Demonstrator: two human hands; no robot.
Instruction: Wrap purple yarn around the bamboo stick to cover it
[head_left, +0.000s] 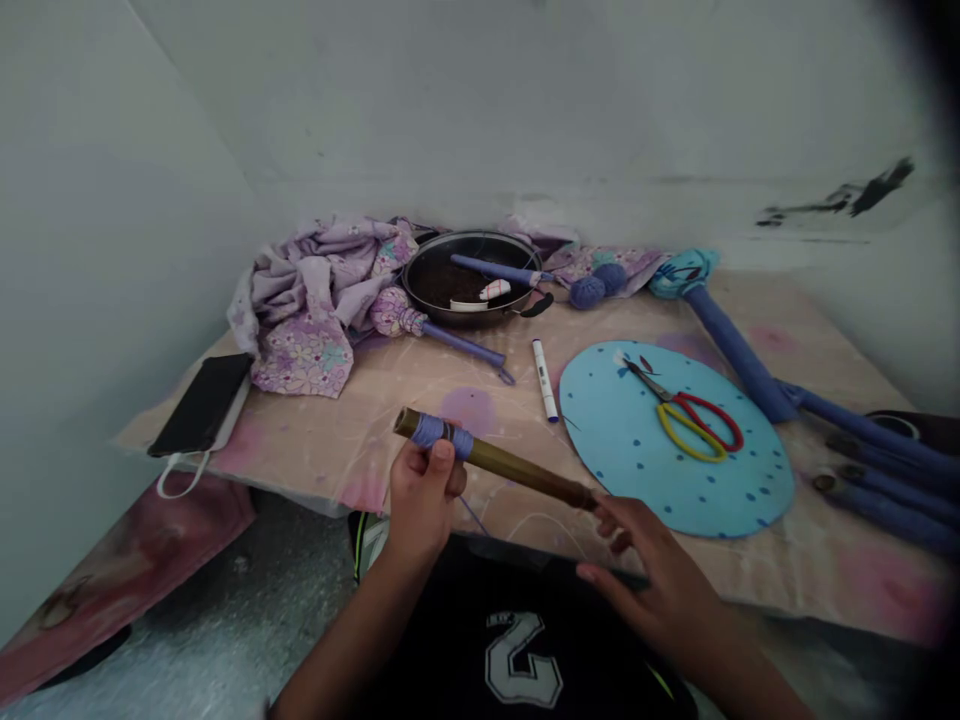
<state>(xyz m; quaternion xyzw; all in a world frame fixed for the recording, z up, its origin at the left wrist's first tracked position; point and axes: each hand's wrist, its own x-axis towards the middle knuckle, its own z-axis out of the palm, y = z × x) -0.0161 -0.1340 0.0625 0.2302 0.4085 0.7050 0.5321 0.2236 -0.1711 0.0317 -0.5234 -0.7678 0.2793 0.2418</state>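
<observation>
A bamboo stick (525, 470) lies slantwise across the front of the table, with purple yarn (429, 431) wound round its hollow left end. My left hand (426, 490) is closed on the stick by the winding, thumb on top. At the other end is my right hand (637, 550), its thumb apart from the fingers; the fingertips are at the stick's tip, and whether they touch it I cannot tell. A thin strand of yarn (474, 515) hangs below the left hand. Beyond the right hand, scissors (694, 420) with red and yellow handles rest on a round blue dotted mat (637, 490).
A white marker (545, 380) lies left of the mat. Farther back are a black pan (470, 318), two purple yarn balls (587, 292), a cloth-headed stick (461, 345) and crumpled floral fabric (300, 290). Purple-wrapped sticks (892, 505) lie right; a black notebook-like item (201, 405) sits left.
</observation>
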